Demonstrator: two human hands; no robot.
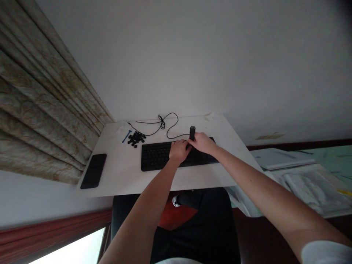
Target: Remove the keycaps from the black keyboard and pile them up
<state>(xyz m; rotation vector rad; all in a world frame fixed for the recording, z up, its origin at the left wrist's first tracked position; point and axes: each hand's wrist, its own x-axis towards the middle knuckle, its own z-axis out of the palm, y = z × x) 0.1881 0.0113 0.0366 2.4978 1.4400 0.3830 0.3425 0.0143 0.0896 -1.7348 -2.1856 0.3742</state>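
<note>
A black keyboard [155, 156] lies lengthwise across the white table, many of its keys still showing on the left part. My left hand [179, 149] presses on the middle of the keyboard, its fingers reaching over the far edge. Just to the right, my right hand [202, 142] is closed around a dark upright brush [192, 132], whose greyish bristle-like tip points up. The lower end of this brush is hidden by my fingers. Both hands are close together, with the left thumb near the right fingers. Dim light hides the detail on the keyboard's right part.
Loose black keycaps [136, 138] lie in a heap left of the keyboard, beside a small blue tool [127, 136]. A black cable [162, 124] loops behind. A phone [94, 171] lies at the table's left edge. Wrapped items [305, 187] sit low on the right.
</note>
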